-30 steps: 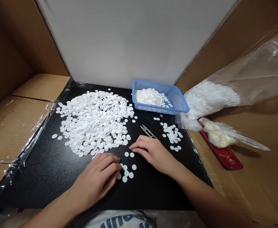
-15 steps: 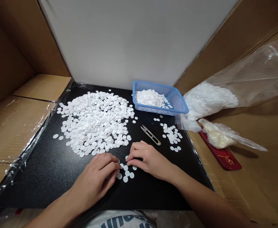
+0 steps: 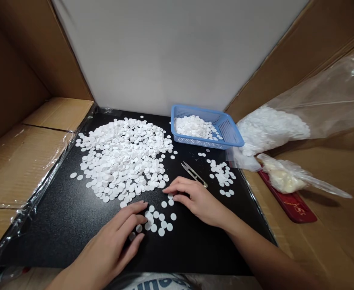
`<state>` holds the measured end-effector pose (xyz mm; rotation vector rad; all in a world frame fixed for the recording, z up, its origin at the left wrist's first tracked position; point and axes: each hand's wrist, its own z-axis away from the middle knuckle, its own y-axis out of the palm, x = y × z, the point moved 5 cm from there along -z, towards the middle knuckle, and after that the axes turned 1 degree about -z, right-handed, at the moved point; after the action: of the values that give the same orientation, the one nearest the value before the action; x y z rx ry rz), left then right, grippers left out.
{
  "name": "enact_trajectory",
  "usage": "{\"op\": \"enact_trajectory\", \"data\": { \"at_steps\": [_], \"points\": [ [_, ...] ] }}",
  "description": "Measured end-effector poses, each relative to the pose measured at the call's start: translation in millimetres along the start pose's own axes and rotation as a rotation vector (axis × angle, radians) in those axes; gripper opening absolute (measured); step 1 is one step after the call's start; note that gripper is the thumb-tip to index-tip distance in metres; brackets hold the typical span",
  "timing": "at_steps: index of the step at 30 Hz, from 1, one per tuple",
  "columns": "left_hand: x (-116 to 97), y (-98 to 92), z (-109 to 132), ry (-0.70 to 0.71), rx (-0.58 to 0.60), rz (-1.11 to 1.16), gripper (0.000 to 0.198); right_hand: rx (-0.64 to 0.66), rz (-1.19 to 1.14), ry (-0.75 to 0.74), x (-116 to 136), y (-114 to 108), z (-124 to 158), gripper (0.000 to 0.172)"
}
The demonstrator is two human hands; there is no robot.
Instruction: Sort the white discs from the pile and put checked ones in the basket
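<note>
The only view is head-worn, looking forward and down across the black table (image 3: 80, 229) to the pale wall (image 3: 177, 52). It sits near, above and behind the left hand (image 3: 113, 241) and right hand (image 3: 199, 199), wide enough to catch cardboard (image 3: 16, 161) at both sides; the dim lower-left corner is hard to make out.

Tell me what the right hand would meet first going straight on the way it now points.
Probably the near right edge of the large pile of white discs; the right hand points leftward and slightly forward, though its height above the black tabletop is unclear.
</note>
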<state>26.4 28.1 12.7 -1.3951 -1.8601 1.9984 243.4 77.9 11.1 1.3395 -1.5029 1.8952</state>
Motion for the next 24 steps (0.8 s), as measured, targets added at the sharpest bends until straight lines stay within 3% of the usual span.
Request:
{"op": "enact_trajectory", "data": {
  "at_steps": [6, 9, 11, 15, 19, 24],
  "points": [
    [-15, 8.9, -3, 0.191, 0.114, -0.112, 0.068, 0.075, -0.012, -0.036, 16, 23, 6, 0.018],
    [-21, 2.0, 0, 0.178, 0.199, -0.004, 0.066, 0.092, -0.013, -0.045, 18, 25, 7, 0.015],
    [-22, -4.0, 3, 0.151, 0.218, 0.056, 0.059, 0.022, 0.059, -0.088, 18, 22, 4, 0.013],
    [-11, -9.1, 3, 0.090, 0.116, 0.042, 0.045, -0.138, 0.415, -0.278, 20, 24, -12, 0.017],
    [6, -5.0, -1, 0.058, -0.012, -0.016, 0.042, -0.145, 0.696, -0.435, 22, 38, -28, 0.020],
    [19, -0.8, -5, 0.048, -0.046, -0.123, 0.045, -0.134, 0.820, -0.601, 28, 49, -21, 0.030]
  ]
}}
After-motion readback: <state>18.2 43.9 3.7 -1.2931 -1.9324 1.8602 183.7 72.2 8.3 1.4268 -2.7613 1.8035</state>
